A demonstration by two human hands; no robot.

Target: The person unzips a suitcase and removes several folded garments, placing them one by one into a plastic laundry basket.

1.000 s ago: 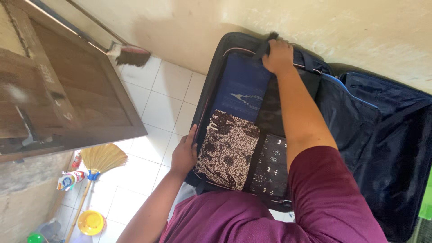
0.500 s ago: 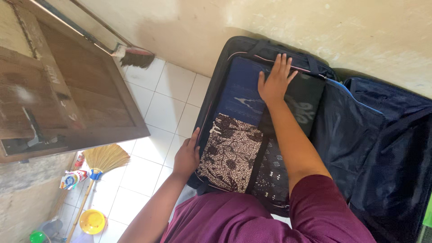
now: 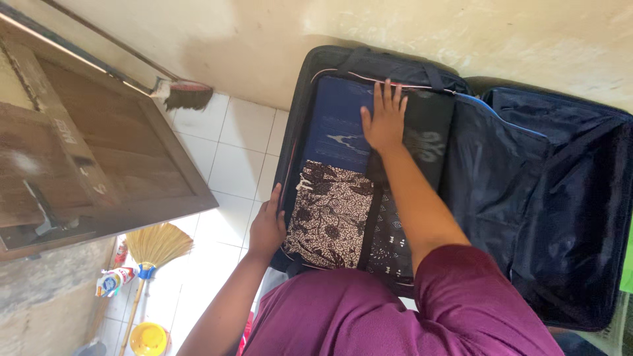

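An open dark navy suitcase (image 3: 300, 118) lies on the floor against a wall, its lid (image 3: 560, 198) folded out to the right. Inside lie folded clothes: a blue cloth (image 3: 339, 128), a brown patterned batik cloth (image 3: 326, 214), a black garment (image 3: 428, 142) and a dark patterned cloth (image 3: 392, 237). My right hand (image 3: 384, 118) rests flat, fingers spread, on the blue and black clothes near the far end. My left hand (image 3: 267, 227) grips the suitcase's left rim beside the batik cloth.
White floor tiles (image 3: 237, 145) lie left of the suitcase. A wooden door (image 3: 99, 151) stands at the left. A brush (image 3: 181, 95) leans on the wall. A straw broom (image 3: 155, 247), a bottle (image 3: 112, 280) and a yellow bowl (image 3: 148, 337) sit at lower left.
My right hand let go of the strap at the suitcase's far rim and came down flat onto the folded clothes. My left hand stayed on the rim.
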